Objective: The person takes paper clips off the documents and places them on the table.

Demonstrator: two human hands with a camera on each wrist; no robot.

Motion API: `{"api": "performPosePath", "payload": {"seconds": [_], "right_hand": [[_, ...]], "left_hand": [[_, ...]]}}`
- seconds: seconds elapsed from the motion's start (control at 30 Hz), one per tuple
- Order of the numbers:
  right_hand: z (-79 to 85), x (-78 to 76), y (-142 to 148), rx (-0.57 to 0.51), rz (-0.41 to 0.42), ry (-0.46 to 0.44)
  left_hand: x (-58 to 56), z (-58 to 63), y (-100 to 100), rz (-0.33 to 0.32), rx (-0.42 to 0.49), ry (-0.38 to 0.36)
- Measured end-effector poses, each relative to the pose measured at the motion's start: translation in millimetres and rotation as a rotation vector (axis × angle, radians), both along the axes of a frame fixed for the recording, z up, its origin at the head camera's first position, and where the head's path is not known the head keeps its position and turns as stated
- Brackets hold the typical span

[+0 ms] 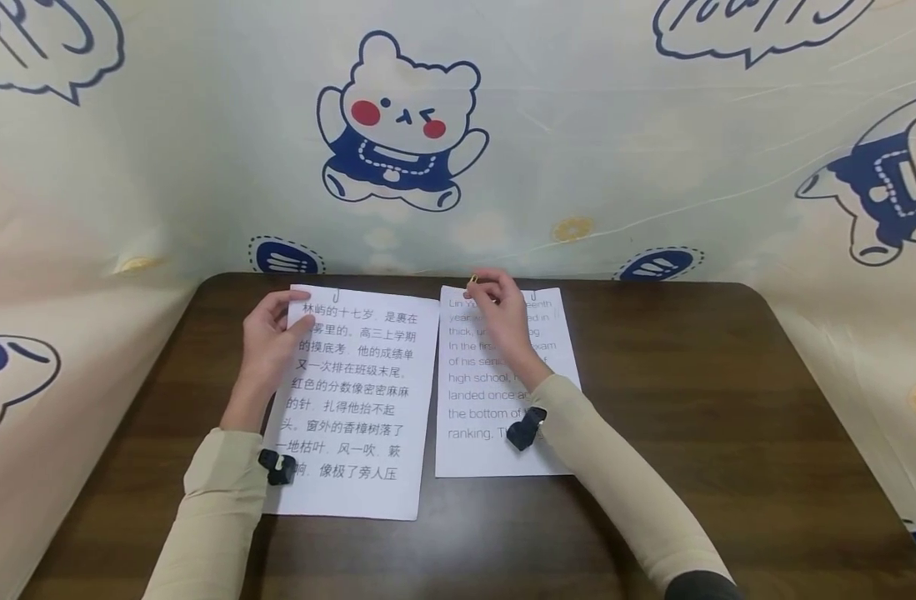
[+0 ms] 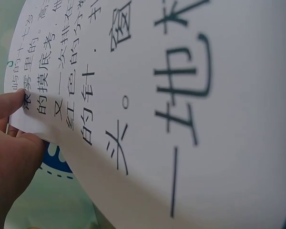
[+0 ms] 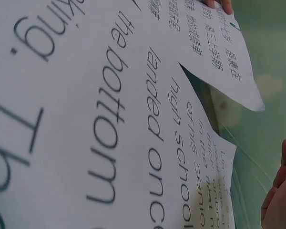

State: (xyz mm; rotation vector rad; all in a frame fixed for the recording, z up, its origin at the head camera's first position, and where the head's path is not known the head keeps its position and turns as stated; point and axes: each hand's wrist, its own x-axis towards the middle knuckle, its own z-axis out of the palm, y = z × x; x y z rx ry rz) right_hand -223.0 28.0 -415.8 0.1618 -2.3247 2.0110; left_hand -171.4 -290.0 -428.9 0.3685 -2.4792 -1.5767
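- Gold clip (image 1: 473,281): pinched between thumb and fingertips of right hand (image 1: 504,315), at upper left edge of English-text sheet (image 1: 503,460). Contact between clip and paper: cannot tell.
- Right wrist view: fingers of right hand partly visible at right border; clip hidden.
- Left hand (image 1: 272,327): pinching upper left edge of Chinese-text sheet (image 1: 352,498), with one finger near top corner and thumb lower down. Sheet bowed in left wrist view.
- Position of sheets: side by side on dark wood-grain table (image 1: 690,417), Chinese-text sheet to left, English-text sheet to right, printed faces up, adjoining edges just beside each other near top.
- First wire clip (image 1: 336,296): fitted at top edge of Chinese-text sheet, right of left hand.
- Second wire clip (image 1: 533,296): fitted at top edge of English-text sheet, right of right hand.
- Wrist cameras: black; left unit (image 1: 277,467) at left cuff, right unit (image 1: 528,427) at right cuff.
- Backdrop: pale cloth (image 1: 600,125) behind table, printed with cartoon bears.
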Motion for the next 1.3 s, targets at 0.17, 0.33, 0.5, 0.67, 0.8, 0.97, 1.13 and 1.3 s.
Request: {"api": "performPosePath", "payload": {"seconds": [0.17,0.33,0.5,0.67,0.8,0.97,1.13,1.3], "right_hand": [[-23.3,-13.2,16.3,0.044,-0.038,0.018],[-28.9,-15.0,33.0,0.077,-0.082,0.024],[-32.6,-16.1,48.9,0.075,-0.114,0.012],[-35.4,-16.3,63.6,0.098,-0.141,-0.009],[-37.8,-16.3,74.7,0.116,-0.152,-0.026],[-42.0,-16.1,89.2,0.146,-0.182,-0.030],[-45.9,-17.8,103.9,0.183,-0.225,-0.044],[-46.4,-19.0,120.2,0.220,-0.234,-0.072]], "left_hand": [[-0.5,-1.1,0.8,0.003,-0.008,-0.006],[-1.9,-0.7,1.2,-0.003,0.000,0.004],[-2.0,0.2,1.0,0.011,0.001,-0.007],[-1.9,1.4,0.8,0.020,-0.001,-0.009],[-1.8,2.1,0.6,0.027,-0.010,-0.012],[-1.9,1.9,0.8,0.028,-0.011,-0.017],[-1.8,1.6,0.6,0.025,-0.011,-0.009],[-1.4,2.7,0.2,0.025,-0.007,-0.008]]}}
